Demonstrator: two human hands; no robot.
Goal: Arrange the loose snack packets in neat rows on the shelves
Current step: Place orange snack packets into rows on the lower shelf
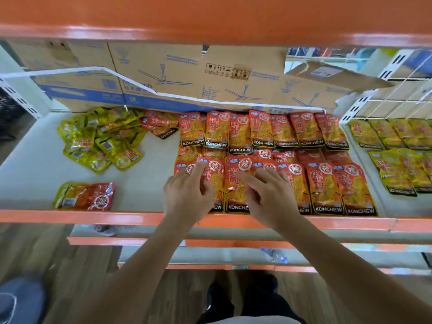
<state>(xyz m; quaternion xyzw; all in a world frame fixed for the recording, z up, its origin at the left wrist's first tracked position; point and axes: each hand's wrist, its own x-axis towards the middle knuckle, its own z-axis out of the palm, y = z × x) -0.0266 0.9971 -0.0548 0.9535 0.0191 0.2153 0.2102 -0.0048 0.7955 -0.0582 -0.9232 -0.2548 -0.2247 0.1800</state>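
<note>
Both hands rest on the front row of orange packets [289, 183] at the shelf [30, 164] edge — left hand [187, 195] and right hand [268, 195], fingers loosely spread, gripping nothing (yellow packets [100, 139] lie heaped at the shelf's left).

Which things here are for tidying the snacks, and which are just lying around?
For the job:
orange Konchew packets in rows
yellow packet pile
lone packet near the shelf edge
left hand
right hand

Just lying around:
ceiling fan cartons
plastic bottle on the lower shelf
</note>
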